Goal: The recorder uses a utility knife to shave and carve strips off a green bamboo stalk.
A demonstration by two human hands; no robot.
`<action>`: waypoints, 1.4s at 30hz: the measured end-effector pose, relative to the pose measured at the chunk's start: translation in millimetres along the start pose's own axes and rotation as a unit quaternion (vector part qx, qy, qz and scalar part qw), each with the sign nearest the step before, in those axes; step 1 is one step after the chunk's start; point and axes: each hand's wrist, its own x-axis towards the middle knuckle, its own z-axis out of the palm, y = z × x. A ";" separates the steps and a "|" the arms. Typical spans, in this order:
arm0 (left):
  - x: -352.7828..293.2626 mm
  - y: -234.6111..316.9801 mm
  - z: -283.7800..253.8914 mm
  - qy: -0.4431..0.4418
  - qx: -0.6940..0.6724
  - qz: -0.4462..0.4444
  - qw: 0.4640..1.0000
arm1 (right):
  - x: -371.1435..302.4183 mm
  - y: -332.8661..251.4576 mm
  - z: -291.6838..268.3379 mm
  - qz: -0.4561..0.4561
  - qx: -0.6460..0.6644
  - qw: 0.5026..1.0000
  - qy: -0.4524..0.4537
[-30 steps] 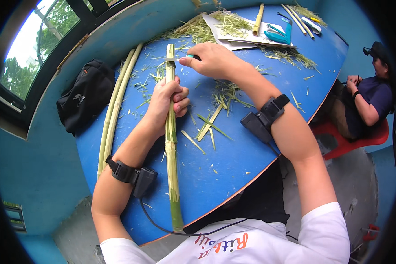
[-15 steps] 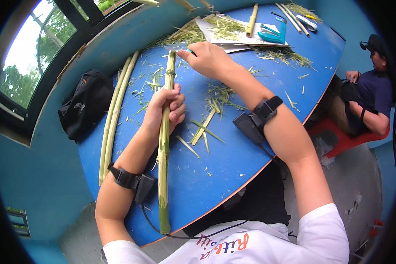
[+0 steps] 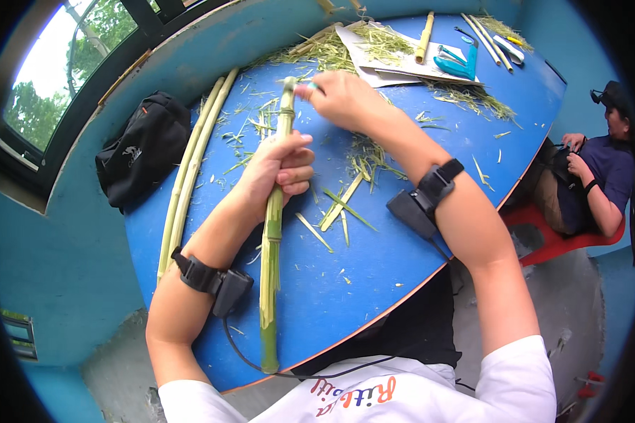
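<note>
fingers, in the head view: clamped, for the left hand (image 3: 288, 163), round a bamboo stalk (image 3: 269, 282) over the blue table (image 3: 360, 275), at its near edge below; for the right hand (image 3: 349, 100), farther across the table, closed on a turquoise piece (image 3: 313, 86), blurred and mostly hidden. probably light, stiff, splintery where shaved; best held on smooth green.

The bare left hand (image 3: 287, 166) is forming a closed grip, thumb (image 3: 291, 144) lying uppermost, the bare left forearm (image 3: 217, 236) slanting up from a bent elbow (image 3: 166, 331). Slightly blurred, the bare right hand (image 3: 344, 97) is forming another closed grip higher up, the bare right forearm (image 3: 466, 222) angling inward from the right.
</note>
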 end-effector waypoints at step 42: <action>-3.1 -3.9 -8.7 0.021 0.053 0.030 0.998 | -2.1 -1.7 12.8 -0.060 0.048 0.997 0.003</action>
